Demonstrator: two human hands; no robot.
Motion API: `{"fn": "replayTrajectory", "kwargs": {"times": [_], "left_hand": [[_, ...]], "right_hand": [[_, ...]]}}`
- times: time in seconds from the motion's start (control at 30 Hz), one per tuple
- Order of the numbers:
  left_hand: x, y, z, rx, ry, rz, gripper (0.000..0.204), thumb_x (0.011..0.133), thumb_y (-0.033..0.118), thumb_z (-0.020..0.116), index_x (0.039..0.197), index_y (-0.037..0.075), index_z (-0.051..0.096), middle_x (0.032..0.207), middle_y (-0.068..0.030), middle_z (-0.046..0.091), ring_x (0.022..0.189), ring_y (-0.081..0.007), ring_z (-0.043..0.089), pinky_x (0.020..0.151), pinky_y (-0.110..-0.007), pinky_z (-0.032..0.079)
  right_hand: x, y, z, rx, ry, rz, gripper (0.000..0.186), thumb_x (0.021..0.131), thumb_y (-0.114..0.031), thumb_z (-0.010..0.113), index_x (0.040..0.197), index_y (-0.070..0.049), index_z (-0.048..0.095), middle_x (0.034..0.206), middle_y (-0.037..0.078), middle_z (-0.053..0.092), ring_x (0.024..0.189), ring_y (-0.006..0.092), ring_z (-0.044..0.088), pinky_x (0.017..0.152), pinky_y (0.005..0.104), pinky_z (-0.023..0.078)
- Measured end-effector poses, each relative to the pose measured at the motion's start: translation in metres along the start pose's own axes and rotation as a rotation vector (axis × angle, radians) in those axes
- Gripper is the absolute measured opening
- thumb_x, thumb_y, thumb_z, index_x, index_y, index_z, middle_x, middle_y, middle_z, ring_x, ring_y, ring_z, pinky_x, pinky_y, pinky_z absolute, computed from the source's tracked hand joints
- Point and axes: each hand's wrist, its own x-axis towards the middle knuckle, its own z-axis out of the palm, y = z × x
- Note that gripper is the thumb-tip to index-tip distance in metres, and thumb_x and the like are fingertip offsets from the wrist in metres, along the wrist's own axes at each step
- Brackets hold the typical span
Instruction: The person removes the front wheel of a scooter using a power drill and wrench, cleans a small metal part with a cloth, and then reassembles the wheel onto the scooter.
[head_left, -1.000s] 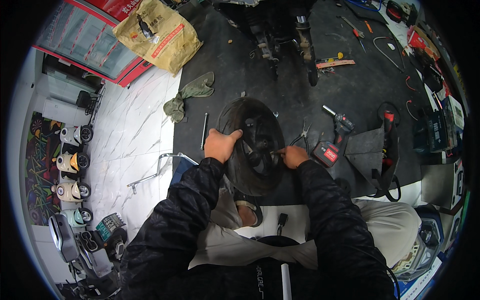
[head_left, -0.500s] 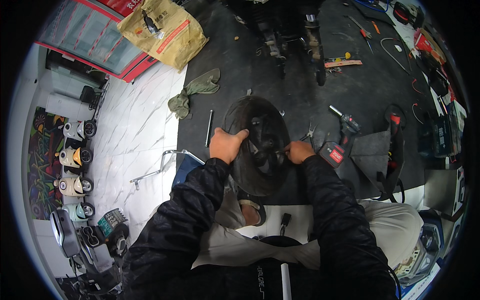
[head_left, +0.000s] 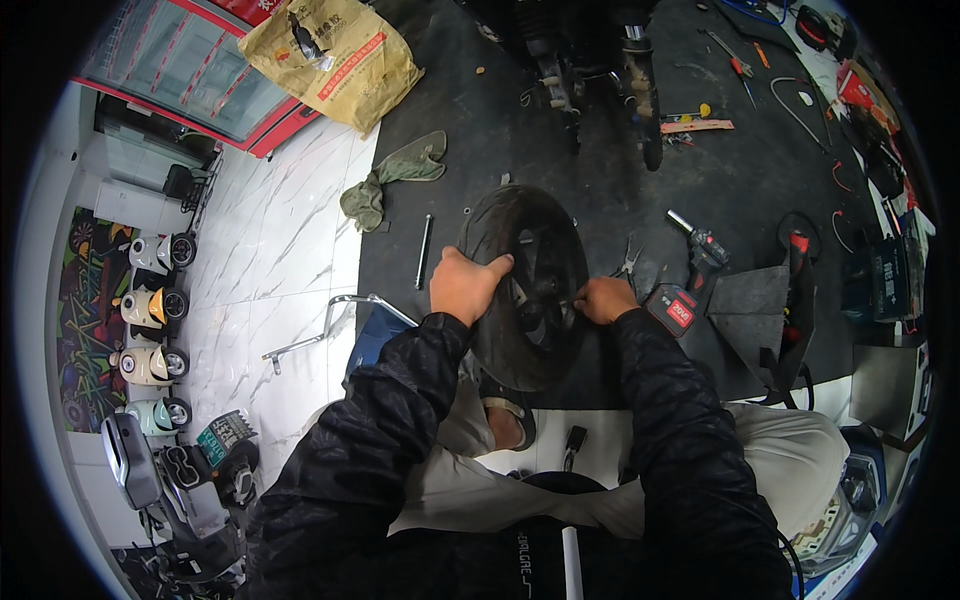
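We steady the heavy, stiff black rubber scooter wheel [head_left: 528, 285], left hand [head_left: 466, 284] wrapped over its tread, right hand [head_left: 606, 299] pinched closed at the hub.

We see both arms clothed in long black sleeves of a jacket with a faint mottled pattern, the fabric creased along the forearms and ending at the wrists. The left hand [head_left: 468, 288] and right hand [head_left: 606, 299] are bare, without gloves. Below the sleeves we note pale beige trousers [head_left: 790, 470] covering the legs. One foot wears a dark open sandal [head_left: 510, 420] with a broad strap. The jacket front is black, with a white cord end [head_left: 571, 565] hanging at its centre.
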Motion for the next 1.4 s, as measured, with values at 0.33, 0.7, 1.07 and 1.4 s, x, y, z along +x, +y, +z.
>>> {"fn": "replayTrajectory", "kwargs": {"times": [0.33, 0.7, 1.07, 1.4], "left_hand": [[0.001, 0.001, 0.0, 0.005, 0.0, -0.004, 0.078, 0.078, 0.056, 0.086, 0.107, -0.013, 0.063, 0.107, -0.0347, 0.075, 0.108, -0.0483, 0.073, 0.096, -0.048, 0.057], [0.003, 0.003, -0.002, 0.011, -0.005, -0.009, 0.078, 0.077, 0.057, 0.086, 0.107, -0.012, 0.064, 0.107, -0.0335, 0.075, 0.108, -0.0476, 0.073, 0.096, -0.048, 0.057], [0.002, 0.005, -0.003, 0.002, -0.013, -0.009, 0.078, 0.077, 0.057, 0.086, 0.107, -0.012, 0.064, 0.106, -0.034, 0.075, 0.107, -0.0474, 0.074, 0.096, -0.047, 0.057], [0.004, 0.005, -0.003, 0.005, -0.011, -0.002, 0.078, 0.077, 0.057, 0.086, 0.106, -0.013, 0.064, 0.107, -0.0342, 0.075, 0.107, -0.0476, 0.073, 0.096, -0.048, 0.057]], "right_hand": [[0.003, 0.001, 0.006, 0.007, -0.046, -0.053, 0.031, 0.103, -0.033, 0.066, 0.13, -0.025, 0.08, 0.123, 0.011, 0.079, 0.118, 0.0345, 0.073, 0.099, 0.0471, 0.058], [0.001, 0.008, 0.01, 0.177, -0.126, 0.002, 0.038, 0.106, -0.029, 0.06, 0.141, -0.031, 0.074, 0.136, 0.014, 0.074, 0.126, 0.0371, 0.069, 0.106, 0.048, 0.055], [0.016, 0.021, 0.024, 0.241, -0.196, -0.035, 0.041, 0.106, -0.028, 0.061, 0.145, -0.031, 0.071, 0.138, 0.015, 0.073, 0.129, 0.0372, 0.068, 0.109, 0.0461, 0.054], [0.016, 0.02, 0.022, 0.289, -0.202, -0.042, 0.042, 0.105, -0.023, 0.062, 0.145, -0.027, 0.071, 0.136, 0.018, 0.074, 0.128, 0.0386, 0.069, 0.109, 0.0457, 0.053]]}}
